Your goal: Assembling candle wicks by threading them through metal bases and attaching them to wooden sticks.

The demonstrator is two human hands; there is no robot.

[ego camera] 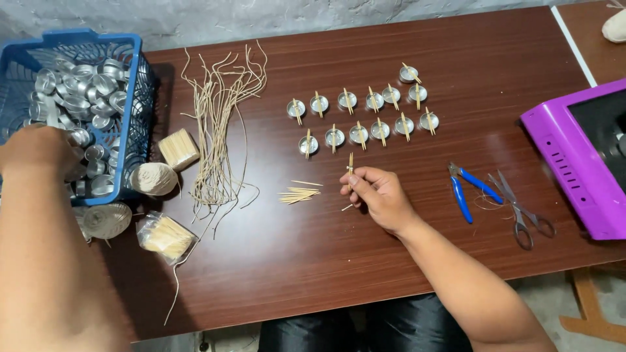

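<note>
Looking down at the brown table [391, 261], I see my left hand [36, 150] reaching into the blue basket [134, 85] at the left edge, resting over the heap of small metal cups [78, 85] inside; the fingers are turned away from me, so I cannot tell whether they grip a cup. My right hand [378, 195] rests on the table near the middle, fingers closed around a pair of thin wooden sticks [350, 166] held upright, with the tips poking above the fingertips. Just left of that hand lies a small loose pile of sticks [298, 194].

Beyond the hand, two rows of cups [365, 117] stand on the table, each with sticks laid across its rim. A bundle of cut wick strings [218, 130] lies spread between the rows and the basket. Near the basket are a block of sticks [178, 148], two balls of twine [153, 178], and a clear bag of sticks [164, 236]. To the right of my hand lie blue-handled pliers [466, 189] and scissors [521, 212], close together, and a purple stove [580, 163] at the table's right edge.
</note>
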